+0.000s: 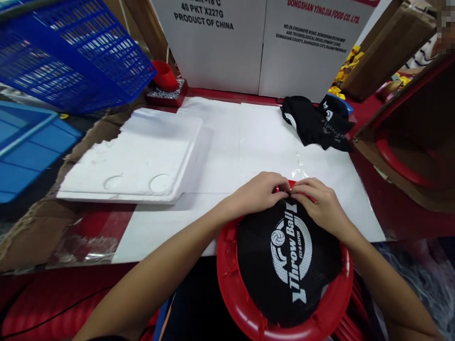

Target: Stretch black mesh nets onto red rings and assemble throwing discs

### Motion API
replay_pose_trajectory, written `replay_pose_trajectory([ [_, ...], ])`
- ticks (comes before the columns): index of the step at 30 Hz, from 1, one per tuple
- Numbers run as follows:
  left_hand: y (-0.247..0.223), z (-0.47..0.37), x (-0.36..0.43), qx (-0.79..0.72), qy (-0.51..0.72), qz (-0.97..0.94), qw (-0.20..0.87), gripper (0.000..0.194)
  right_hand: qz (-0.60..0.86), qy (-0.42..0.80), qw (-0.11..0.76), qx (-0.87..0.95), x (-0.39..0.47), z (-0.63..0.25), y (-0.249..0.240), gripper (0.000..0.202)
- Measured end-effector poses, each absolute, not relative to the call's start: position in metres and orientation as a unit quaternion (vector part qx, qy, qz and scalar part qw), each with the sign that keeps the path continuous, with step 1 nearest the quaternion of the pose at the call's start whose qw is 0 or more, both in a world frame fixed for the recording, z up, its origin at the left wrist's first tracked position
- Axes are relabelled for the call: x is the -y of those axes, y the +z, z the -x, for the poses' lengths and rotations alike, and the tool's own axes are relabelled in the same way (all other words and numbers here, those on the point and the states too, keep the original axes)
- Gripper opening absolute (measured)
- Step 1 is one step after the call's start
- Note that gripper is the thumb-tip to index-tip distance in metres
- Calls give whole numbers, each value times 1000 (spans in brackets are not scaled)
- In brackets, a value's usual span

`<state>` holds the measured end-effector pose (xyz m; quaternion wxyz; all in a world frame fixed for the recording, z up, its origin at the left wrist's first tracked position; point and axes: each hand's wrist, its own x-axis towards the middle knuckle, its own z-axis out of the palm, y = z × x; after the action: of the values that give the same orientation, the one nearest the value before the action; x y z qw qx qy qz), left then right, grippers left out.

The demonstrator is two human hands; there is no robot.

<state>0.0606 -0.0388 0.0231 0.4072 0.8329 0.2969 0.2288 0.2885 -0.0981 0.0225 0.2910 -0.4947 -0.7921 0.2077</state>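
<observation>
A red plastic ring [227,265] rests at the table's near edge, close to my body. Black mesh fabric [259,270] printed "Throw Ball, Fly & Catch" in white lies across its middle. My left hand [265,192] pinches the fabric's edge at the ring's far rim, thumb and fingers pressed together. Right beside it, my right hand [318,201] pinches the same edge, the fingertips of both hands nearly touching. Near the bottom right of the ring, a gap shows between fabric and rim. Several loose black fabric pieces [316,123] lie at the table's far right.
A white foam block [142,156] sits on the left of the white-covered table [227,147]. Beyond it are a red cup [165,76], a blue basket [81,52] and a blue bin [31,147]. A printed carton [227,57] stands behind; a cardboard box [419,142] holds a red ring at right.
</observation>
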Motion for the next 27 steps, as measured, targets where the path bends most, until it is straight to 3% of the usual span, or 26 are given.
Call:
replay_pose_trajectory([
  [10,16,-62,39,-370,268,-804,380,14,492,226,232,808,59,-289,25,17],
  [20,17,-65,40,-392,253,-793,391,9,509,285,245,775,49,-284,15,11],
  [27,23,-40,47,-329,197,-900,208,15,554,132,216,793,58,-295,16,18],
])
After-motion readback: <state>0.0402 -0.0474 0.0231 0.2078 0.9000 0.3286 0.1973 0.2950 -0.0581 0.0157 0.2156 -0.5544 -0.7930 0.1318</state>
